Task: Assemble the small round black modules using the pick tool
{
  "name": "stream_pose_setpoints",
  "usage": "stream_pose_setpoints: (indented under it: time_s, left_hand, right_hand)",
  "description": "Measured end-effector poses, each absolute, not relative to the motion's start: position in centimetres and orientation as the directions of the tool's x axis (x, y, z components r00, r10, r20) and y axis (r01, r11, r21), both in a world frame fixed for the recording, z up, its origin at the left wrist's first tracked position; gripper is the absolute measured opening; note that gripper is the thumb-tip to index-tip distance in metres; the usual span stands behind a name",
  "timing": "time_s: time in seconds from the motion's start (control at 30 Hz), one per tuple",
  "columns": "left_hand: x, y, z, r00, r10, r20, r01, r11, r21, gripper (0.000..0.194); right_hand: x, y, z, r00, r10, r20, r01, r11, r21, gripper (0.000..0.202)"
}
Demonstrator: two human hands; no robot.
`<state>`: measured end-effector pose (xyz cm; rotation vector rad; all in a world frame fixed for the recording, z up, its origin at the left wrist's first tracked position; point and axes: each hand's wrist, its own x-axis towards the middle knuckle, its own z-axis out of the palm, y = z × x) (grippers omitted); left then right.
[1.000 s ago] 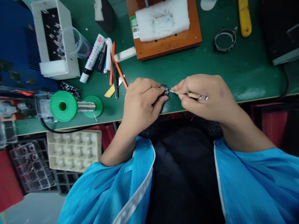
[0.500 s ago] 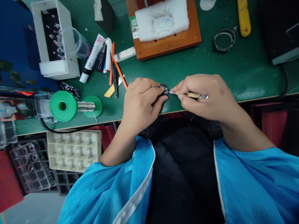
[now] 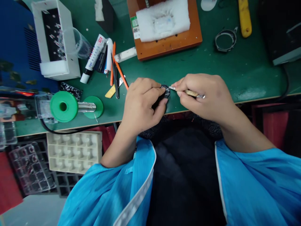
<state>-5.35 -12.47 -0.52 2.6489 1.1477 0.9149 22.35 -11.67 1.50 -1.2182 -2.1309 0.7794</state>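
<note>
Low over the green bench, my left hand (image 3: 144, 102) pinches a small round black part (image 3: 167, 92) between thumb and fingers. Much of that part is hidden under the fingers; its right side shows pale markings. My right hand (image 3: 207, 94) is closed like a pen grip around a slim knife-like tool (image 3: 192, 93) with a tan-wrapped handle and a flat metal tip. The tip points left, at the upper right rim of the black part. Whether it touches the rim I cannot tell.
Behind my hands stands an orange fixture (image 3: 169, 50) with a white foam pad (image 3: 145, 22). A marker (image 3: 95, 55), tweezers (image 3: 115, 78) and orange sticks lie left, near a green solder spool (image 3: 63, 106). A black ring-shaped frame (image 3: 225, 40) and yellow handle (image 3: 245, 18) lie right.
The tool's tip has shifted slightly up along the black part's right edge, and its handle end moved a little left. My left thumb has slid slightly left, showing more of the part.
</note>
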Motion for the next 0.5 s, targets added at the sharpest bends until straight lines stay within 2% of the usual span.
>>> stream_pose_setpoints:
  time_s: [0.23,0.33,0.5]
  left_hand:
    - [-5.25,-12.98,-0.57,0.508,0.739,0.442,0.648,-0.666,0.369,0.015]
    - [-5.31,-12.99,-0.56,0.513,0.74,0.434,0.647,-0.666,0.371,0.015]
    - [-5.5,-12.85,-0.5,0.521,0.748,0.411,0.657,-0.659,0.365,0.015]
  right_hand:
    - [22.84,-11.67,1.46,-0.46,0.858,0.228,0.482,0.457,-0.747,0.015]
    - [22.93,-11.84,1.72,-0.462,0.868,0.182,0.507,0.427,-0.748,0.017]
    - [22.8,-11.9,1.67,-0.453,0.867,0.205,0.512,0.442,-0.737,0.017]
